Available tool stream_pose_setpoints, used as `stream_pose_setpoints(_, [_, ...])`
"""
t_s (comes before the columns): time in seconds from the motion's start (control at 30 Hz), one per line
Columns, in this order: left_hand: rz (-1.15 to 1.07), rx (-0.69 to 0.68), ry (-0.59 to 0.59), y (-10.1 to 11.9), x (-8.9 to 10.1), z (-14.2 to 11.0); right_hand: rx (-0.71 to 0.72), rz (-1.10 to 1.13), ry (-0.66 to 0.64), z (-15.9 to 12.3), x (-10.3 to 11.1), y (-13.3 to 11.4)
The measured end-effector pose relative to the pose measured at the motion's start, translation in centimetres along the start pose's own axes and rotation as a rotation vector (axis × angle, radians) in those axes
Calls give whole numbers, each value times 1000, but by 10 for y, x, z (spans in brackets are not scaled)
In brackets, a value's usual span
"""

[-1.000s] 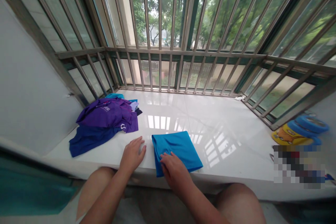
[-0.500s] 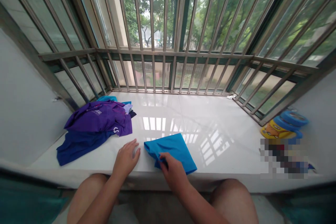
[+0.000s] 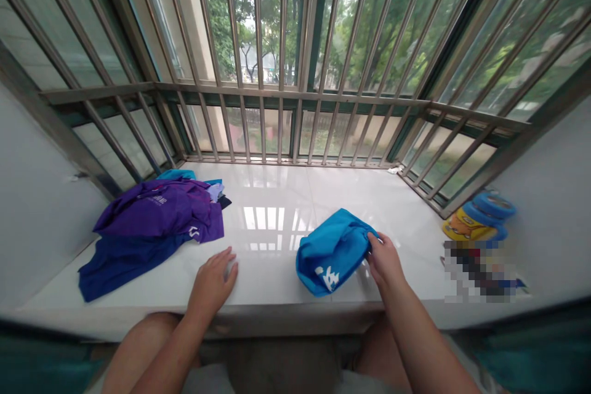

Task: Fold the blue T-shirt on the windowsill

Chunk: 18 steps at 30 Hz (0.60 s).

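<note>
My right hand (image 3: 384, 260) grips the right edge of a folded bright blue garment (image 3: 330, 251), which hangs slightly lifted and bunched above the white sill, showing a small white print on its lower side. My left hand (image 3: 213, 280) lies flat on the white window sill (image 3: 295, 197) with its fingers spread, holding nothing, a little left of the blue garment. A pile of clothes sits at the left end of the sill: a purple shirt (image 3: 161, 212) on top of a dark blue one (image 3: 117, 261).
Metal window bars (image 3: 286, 74) close off the back and sides of the sill. At the right end stands a yellow container with blue lids (image 3: 478, 218) beside a blurred patch. My bare knees sit below the sill's front edge.
My right hand has picked up the folded blue garment and carried it to the right; it was lying flat in front of me before. The left hand stays flat on the sill.
</note>
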<state>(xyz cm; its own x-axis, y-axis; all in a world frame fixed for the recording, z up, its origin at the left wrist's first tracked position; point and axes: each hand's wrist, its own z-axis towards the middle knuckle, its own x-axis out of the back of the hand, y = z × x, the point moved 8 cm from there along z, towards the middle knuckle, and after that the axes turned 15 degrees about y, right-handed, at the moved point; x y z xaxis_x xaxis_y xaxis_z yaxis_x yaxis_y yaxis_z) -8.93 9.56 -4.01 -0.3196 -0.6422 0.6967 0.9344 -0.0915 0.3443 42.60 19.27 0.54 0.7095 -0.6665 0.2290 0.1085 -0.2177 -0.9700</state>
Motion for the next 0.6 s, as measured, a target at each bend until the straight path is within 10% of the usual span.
stream_pose_setpoints(0.2, [-11,1,3,0,-2,-1,348,-441,132,12,68,16])
stream_pose_setpoints(0.3, [-22,-6,12,-2,-1,-1,563,-662,-45,-18,44,11])
stream_pose_setpoints(0.47, [-86,34,38,6,5,1,386,-590,-173,-37,2,13])
stream_pose_setpoints(0.6, [-262,168,-11,69,1,-6,265,-348,-229,-34,-28,0])
